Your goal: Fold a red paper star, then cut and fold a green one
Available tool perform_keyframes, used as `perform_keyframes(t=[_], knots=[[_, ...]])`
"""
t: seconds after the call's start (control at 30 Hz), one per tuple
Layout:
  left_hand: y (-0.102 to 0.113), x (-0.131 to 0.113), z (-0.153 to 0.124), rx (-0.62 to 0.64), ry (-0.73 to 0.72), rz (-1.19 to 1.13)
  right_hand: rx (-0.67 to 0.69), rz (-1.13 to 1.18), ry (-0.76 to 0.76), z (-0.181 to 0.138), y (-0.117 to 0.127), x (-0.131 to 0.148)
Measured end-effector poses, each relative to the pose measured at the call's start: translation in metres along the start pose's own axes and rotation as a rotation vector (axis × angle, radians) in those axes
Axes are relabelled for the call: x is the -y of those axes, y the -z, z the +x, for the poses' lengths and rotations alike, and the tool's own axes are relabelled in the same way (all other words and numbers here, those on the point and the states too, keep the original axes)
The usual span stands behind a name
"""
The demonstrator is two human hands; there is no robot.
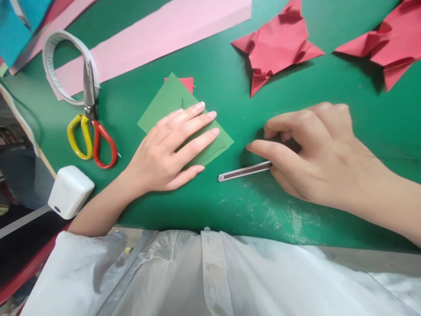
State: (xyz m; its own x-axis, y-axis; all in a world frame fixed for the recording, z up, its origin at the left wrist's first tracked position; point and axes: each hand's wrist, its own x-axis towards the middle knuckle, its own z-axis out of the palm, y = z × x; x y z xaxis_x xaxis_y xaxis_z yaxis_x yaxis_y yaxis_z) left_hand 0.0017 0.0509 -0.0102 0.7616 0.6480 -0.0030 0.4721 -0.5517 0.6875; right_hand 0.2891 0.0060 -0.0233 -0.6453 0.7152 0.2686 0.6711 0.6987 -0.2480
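My left hand lies flat with its fingers spread, pressing on a square of green paper. A short dark line or slit shows in the paper near my fingertips, and another dark line runs near its lower right edge. A small piece of red paper sticks out from behind its top corner. To the right, my right hand is curled above the table, its thumb and index fingertips slightly apart. A slim utility knife juts out to the left from under the curled fingers; its rear end is hidden in that hand.
Scissors with yellow and red handles lie left, across a white tape roll. A white box-shaped object sits at the left table edge. Beyond are pink paper strips, blue paper and red folded paper shapes on the green table.
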Motion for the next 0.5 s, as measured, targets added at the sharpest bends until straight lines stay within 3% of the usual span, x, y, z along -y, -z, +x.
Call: perform_keyframes(t=[0.1,0.3,0.5], knots=[[-0.0007,-0.0005,-0.0007,-0.036,0.026,0.006,-0.01,0.046,-0.011,0.0019,0.0014,-0.0007],[-0.0046,0.0003,-0.0052,-0.135,-0.164,0.162,-0.027,0.049,0.0,0.0046,0.002,-0.0025],[-0.0075,0.0011,-0.0073,-0.166,-0.016,0.089,0.008,0.036,0.014,0.0025,0.0006,-0.0041]])
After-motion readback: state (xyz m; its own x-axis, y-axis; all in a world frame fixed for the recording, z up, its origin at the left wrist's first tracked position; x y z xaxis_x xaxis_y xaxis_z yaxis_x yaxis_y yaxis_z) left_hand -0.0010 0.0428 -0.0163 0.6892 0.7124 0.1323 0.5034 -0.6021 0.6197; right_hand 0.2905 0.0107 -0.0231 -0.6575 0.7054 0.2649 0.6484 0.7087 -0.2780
